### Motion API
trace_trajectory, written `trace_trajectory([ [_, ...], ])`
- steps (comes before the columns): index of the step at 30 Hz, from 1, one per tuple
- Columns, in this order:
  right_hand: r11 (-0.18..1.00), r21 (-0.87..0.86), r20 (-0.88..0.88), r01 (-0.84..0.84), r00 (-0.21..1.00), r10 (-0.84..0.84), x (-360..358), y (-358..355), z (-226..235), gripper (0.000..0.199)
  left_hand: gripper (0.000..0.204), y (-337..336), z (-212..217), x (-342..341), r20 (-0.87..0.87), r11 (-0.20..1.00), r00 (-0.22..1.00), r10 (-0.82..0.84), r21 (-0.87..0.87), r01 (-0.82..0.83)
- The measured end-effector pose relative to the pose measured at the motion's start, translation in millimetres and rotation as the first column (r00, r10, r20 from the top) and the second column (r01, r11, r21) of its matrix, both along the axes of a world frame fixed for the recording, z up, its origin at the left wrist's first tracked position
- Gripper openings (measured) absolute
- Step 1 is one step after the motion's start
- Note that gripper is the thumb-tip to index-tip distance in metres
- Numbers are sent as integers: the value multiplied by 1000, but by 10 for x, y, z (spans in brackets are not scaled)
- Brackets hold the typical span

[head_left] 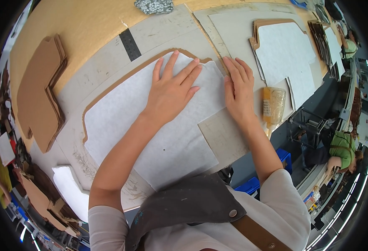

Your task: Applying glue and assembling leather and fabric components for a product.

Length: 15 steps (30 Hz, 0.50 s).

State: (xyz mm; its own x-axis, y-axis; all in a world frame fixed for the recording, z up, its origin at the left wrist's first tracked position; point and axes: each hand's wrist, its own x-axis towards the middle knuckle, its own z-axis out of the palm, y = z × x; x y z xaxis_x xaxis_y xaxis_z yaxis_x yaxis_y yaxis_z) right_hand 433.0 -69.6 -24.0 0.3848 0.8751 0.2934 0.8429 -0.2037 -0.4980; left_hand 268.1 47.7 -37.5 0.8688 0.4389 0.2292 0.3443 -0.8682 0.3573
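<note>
A white sheet [167, 146] with an angular, notched outline lies flat before me. Under it is a brown piece [203, 60], whose wavy edge shows along the far and left sides. My left hand [171, 90] rests palm down on the upper part of the sheet with its fingers spread. At the sheet's right edge lies my right hand [239, 88], its fingers stretched forward and close together; the thumb is beside the edge. I see nothing held in either hand, though the underside of the right fingers is hidden.
Brown cut pieces [37, 94] are stacked at left; white pieces [284, 50] top a brown stack at right. A yellowish bottle [273, 106], speckled stone [154, 6], black strip [130, 44] and folded white material [71, 188] lie around. A person in green [342, 149] is beyond the right edge.
</note>
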Motion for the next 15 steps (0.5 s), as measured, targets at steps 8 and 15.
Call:
trace_trajectory([
  [8, 997, -66, 96, -42, 994, 48, -38, 72, -40, 34, 49, 102, -7, -46, -92, 997, 994, 64, 44, -60],
  [15, 996, -83, 116, -33, 992, 42, -55, 86, 12, 34, 52, 155, -1, -93, -128, 992, 988, 84, 104, -70],
])
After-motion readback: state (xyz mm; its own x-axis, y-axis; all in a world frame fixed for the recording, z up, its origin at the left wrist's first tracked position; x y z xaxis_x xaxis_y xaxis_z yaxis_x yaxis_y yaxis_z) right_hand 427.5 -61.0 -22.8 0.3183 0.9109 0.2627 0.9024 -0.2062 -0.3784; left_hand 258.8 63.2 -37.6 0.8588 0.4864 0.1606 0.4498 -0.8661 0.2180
